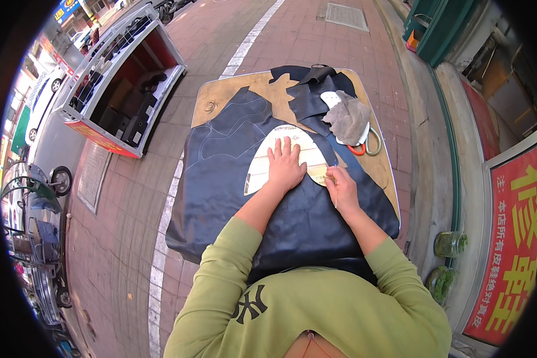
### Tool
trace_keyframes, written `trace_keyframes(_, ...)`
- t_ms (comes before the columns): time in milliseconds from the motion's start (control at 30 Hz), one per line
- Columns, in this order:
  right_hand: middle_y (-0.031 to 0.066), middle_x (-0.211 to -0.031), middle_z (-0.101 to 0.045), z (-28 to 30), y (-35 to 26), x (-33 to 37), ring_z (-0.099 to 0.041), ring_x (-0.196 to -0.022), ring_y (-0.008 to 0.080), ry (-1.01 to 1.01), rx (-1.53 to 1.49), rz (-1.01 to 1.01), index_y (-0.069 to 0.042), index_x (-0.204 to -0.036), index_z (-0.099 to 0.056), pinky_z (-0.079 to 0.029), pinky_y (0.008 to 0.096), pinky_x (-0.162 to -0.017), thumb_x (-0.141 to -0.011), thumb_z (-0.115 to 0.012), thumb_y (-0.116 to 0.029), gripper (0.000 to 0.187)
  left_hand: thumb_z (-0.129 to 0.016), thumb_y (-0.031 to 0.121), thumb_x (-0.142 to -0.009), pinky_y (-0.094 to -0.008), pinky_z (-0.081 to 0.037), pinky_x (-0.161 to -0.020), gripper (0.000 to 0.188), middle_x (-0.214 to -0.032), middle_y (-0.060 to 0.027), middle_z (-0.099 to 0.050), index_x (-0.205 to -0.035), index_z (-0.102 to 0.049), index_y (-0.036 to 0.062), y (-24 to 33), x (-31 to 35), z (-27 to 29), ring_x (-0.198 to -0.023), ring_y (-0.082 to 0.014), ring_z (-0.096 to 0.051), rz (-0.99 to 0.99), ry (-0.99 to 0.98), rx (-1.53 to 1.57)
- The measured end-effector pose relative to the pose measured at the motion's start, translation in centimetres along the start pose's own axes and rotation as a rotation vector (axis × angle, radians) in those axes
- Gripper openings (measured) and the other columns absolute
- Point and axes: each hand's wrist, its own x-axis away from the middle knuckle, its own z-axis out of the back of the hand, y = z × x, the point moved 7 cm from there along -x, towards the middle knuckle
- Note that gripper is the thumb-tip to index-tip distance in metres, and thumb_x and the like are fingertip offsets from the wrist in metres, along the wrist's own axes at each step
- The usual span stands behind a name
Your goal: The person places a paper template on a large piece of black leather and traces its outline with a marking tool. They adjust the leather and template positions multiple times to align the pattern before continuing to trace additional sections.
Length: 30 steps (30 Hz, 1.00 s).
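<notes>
A pale curved pattern piece (260, 164) lies on a large sheet of black leather (221, 194). My left hand (287, 167) rests flat on the pattern with its fingers spread. At the pattern's right edge, my right hand (342, 188) pinches a slim pen (336, 161); its exact tip is too small to make out. Thin light outlines of curved shapes run across the leather to the left of the pattern. Beyond my right hand lie scissors (373, 142) with orange and green handles, partly under a grey fuzzy scrap (347, 116).
Dark leather offcuts (310, 95) lie at the far side of the tan table (221, 95). A white-framed display stall (125, 83) stands at the left on the brick pavement. On the right are a red sign (510, 238) and glass jars (450, 243) of greenery.
</notes>
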Motion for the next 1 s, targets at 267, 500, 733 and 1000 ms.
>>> trace_keyframes(267,0.0144,-0.107,-0.065,2.5,-1.2,3.4,-0.063,-0.096,0.0342,-0.086,0.118,0.116,-0.003,-0.096,-0.063,-0.052,0.0401,-0.081,-0.075,-0.065,0.007,0.023,-0.044,0.079,-0.083,-0.0687,-0.011,-0.112,0.085,-0.160,-0.0242,-0.020,-0.153,-0.035,0.0313,1.9,0.5,0.5,-0.147,-0.0494,-0.012,0.020,0.016,-0.058)
trace_keyframes(500,0.0127,-0.106,-0.063,1.3,-0.6,2.4,-0.062,-0.099,0.0336,-0.092,0.190,0.049,-0.004,-0.098,-0.063,-0.052,0.0404,-0.082,-0.075,-0.068,0.005,0.025,-0.047,0.080,-0.081,-0.0687,-0.013,-0.112,0.086,-0.159,-0.0264,-0.021,-0.152,-0.037,0.0330,1.8,0.6,0.5,-0.146,-0.0511,-0.013,0.011,0.038,-0.001)
trace_keyframes(733,0.0132,-0.103,-0.062,0.5,-0.6,2.1,-0.062,-0.096,0.0337,-0.128,0.235,0.056,-0.003,-0.098,-0.063,-0.051,0.0409,-0.080,-0.080,-0.068,0.002,0.019,-0.046,0.079,-0.082,-0.0684,-0.009,-0.113,0.085,-0.159,-0.0276,-0.020,-0.152,-0.038,0.0322,1.5,0.9,0.9,-0.146,-0.0517,-0.012,0.014,0.035,0.044)
trace_keyframes(1000,0.0099,-0.097,-0.065,0.8,-2.1,2.1,-0.063,-0.091,0.0309,-0.057,0.308,0.169,-0.005,-0.092,-0.065,-0.052,0.0392,-0.077,-0.079,-0.071,-0.001,0.015,-0.049,0.078,-0.081,-0.0677,-0.009,-0.114,0.084,-0.159,-0.0259,-0.020,-0.152,-0.036,0.0343,1.4,0.8,0.8,-0.147,-0.0503,-0.011,0.012,0.009,0.049)
